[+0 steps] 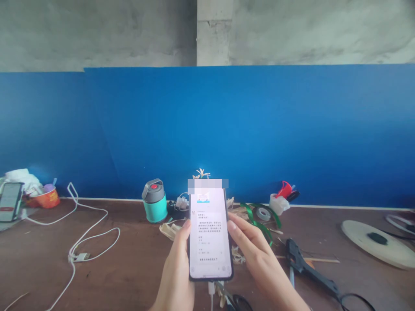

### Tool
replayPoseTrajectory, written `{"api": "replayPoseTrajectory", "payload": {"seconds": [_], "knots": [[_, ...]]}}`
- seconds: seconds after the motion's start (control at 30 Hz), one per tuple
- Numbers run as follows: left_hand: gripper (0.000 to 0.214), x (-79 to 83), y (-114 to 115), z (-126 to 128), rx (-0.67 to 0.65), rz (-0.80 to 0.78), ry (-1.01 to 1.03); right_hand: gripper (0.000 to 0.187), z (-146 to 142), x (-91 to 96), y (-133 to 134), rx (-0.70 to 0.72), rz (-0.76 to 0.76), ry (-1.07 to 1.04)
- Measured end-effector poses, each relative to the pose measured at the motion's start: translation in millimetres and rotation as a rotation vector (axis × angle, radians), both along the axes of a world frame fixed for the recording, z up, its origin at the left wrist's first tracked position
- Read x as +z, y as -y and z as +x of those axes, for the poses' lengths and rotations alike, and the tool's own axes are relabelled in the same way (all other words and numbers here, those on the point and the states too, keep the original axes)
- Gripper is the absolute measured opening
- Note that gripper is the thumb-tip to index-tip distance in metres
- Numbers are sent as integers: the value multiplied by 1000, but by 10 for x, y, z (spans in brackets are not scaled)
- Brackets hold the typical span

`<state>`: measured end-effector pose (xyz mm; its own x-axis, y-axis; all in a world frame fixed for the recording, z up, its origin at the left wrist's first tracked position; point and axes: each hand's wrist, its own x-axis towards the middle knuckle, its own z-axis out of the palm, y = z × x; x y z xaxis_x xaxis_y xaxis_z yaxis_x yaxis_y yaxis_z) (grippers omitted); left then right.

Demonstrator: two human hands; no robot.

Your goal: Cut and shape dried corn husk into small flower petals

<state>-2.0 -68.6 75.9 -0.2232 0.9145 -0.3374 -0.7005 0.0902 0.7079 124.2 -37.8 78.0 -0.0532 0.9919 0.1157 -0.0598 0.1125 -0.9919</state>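
Observation:
A smartphone (210, 235) with a lit white screen of text stands upright in front of me, a white cable plugged into its lower end. My left hand (177, 272) wraps round its left edge, thumb on the side. My right hand (259, 259) grips the right edge, its thumb resting on the screen's right side. Both hands hold the phone above the brown wooden table (129, 259).
A teal flask with a grey lid (154, 201) stands behind the phone. A white charging cable (84, 242) loops at the left, near another phone (9, 201) and a snack cup (45, 198). Green ribbon (259, 220), a tape roll (263, 213), a black glue gun (304, 265) and a round white disc (376, 242) lie at the right. A blue board backs the table.

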Motion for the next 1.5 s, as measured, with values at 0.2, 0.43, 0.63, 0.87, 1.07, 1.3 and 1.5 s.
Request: {"api": "replayPoseTrajectory", "payload": {"seconds": [0.2, 0.43, 0.63, 0.87, 1.07, 1.3, 1.5], "knots": [[45, 6, 1, -8, -9, -20, 9, 51, -6, 6, -1, -10, -15, -6], [45, 32, -11, 6, -22, -18, 21, 55, -9, 11, -8, 19, -18, -18], [45, 43, -5, 3, -39, -25, 20, 55, -8, 19, -7, 25, -35, -26], [46, 5, 14, -20, -48, 9, 42, 53, -7, 11, -21, 31, 3, -15], [48, 3, -1, -16, -28, 2, 38, 49, 5, -45, -34, 35, 28, -36], [45, 46, 10, 7, -10, -7, 41, 48, -2, -55, -29, 29, 10, -68], [41, 28, 10, 10, 17, -2, 35, 52, 6, -75, -44, 6, 13, -27]]}}
